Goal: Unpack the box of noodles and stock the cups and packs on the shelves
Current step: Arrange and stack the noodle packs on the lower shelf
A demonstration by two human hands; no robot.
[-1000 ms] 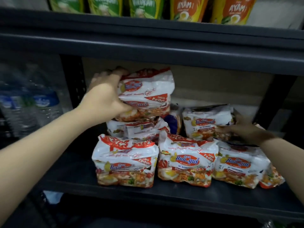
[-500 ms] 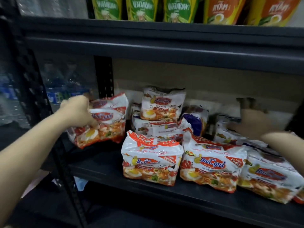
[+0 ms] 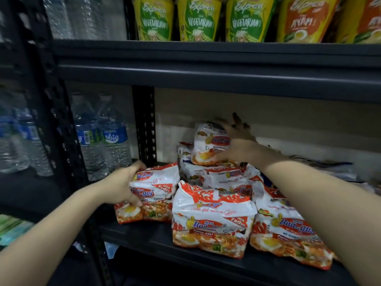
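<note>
Several red-and-white noodle packs lie on the dark lower shelf point(image 3: 156, 236). My left hand point(image 3: 121, 184) grips a bundle of packs point(image 3: 152, 195) at the shelf's left front, thumb on its front face. My right hand point(image 3: 235, 145) reaches deep into the shelf and holds the top pack point(image 3: 208, 145) of the stack in the middle, fingers over its upper right edge. A front pack point(image 3: 212, 221) and another pack point(image 3: 288, 234) to its right lie along the shelf's front edge. Green and orange noodle cups point(image 3: 198, 19) stand on the shelf above.
Water bottles point(image 3: 103, 137) stand in the bay to the left, behind a perforated black upright point(image 3: 144, 124). The upper shelf beam point(image 3: 206, 75) hangs low over the packs. A beige wall closes the back.
My left hand brought its bundle down to the shelf's left front. My right hand moved left from the right-hand packs onto the top pack of the middle stack.
</note>
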